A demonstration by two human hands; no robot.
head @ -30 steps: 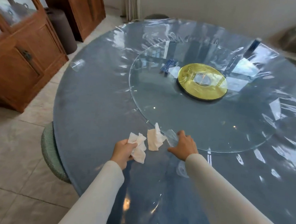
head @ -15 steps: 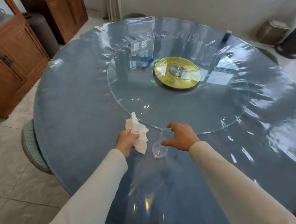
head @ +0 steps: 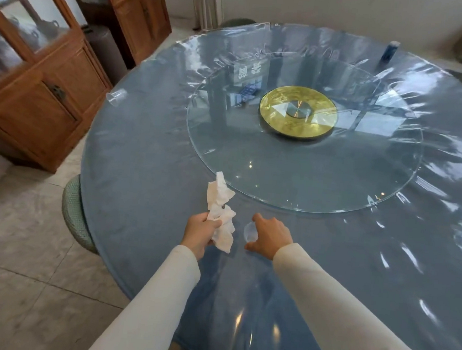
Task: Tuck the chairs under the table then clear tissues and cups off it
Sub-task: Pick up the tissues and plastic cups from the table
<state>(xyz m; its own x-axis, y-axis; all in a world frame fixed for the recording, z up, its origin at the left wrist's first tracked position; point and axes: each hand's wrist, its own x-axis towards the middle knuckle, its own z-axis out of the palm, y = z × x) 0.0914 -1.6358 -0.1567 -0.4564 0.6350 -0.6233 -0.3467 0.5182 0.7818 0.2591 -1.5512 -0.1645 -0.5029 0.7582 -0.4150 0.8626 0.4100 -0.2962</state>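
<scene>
Clutching a bunch of crumpled white tissues [head: 220,215], the left hand [head: 202,231] has its grip closed tight around their lower part, so that the loose upper end sticks up and away toward the glass turntable [head: 300,177]. Just beside it, the right hand [head: 270,235] curls thumb and fingers around a clear plastic cup [head: 249,231], its grip closed on the cup's side with the mouth turned toward the tissues; whether the cup is touching the desk [head: 144,152] or lifted just off it cannot be told. Both hands sit over the near part of the round desk, whose blue cloth lies under a shiny, wrinkled clear plastic cover, and both arms wear pale long sleeves. The turntable's near rim lies just beyond the hands, and a gold disc [head: 297,114] sits at its centre. A second clear cup [head: 116,95] lies on its side at the desk's far left edge, well apart from the hands. A dark blue can [head: 388,53] stands near the far right edge. A green woven chair [head: 76,205] is tucked under the left edge of the desk, and wooden glass-fronted cabinets [head: 39,79] stand on the tiled floor beyond.
</scene>
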